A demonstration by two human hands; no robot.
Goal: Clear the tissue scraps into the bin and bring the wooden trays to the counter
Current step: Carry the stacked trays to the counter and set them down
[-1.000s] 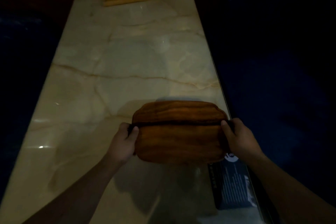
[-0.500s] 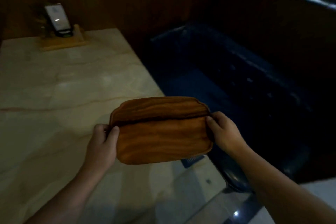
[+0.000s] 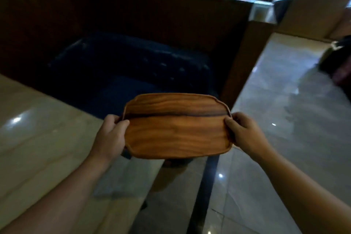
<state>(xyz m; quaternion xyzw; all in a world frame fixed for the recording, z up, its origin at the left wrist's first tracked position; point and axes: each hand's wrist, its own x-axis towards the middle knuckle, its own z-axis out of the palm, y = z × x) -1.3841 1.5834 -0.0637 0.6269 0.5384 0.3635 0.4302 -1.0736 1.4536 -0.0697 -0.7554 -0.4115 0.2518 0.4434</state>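
Observation:
I hold a wooden tray (image 3: 176, 127) level in front of me, past the corner of the marble table (image 3: 38, 148). It looks like a stack of two trays, one offset behind the other, with a dark line between them. My left hand (image 3: 110, 137) grips the left end with the thumb on top. On the right end my right hand (image 3: 245, 133) holds the rim the same way. The tray surface is bare. No tissue scraps or bin are in view.
A dark blue booth seat (image 3: 133, 70) sits behind the tray, backed by a brown wooden partition (image 3: 171, 11). Glossy tiled floor (image 3: 284, 110) opens to the right. A dark object (image 3: 338, 62) stands at the far right edge. A bright counter area (image 3: 266, 7) lies far off.
The view has swung right, away from the table toward the aisle floor. The tray, still held in both hands, has moved off the table's edge.

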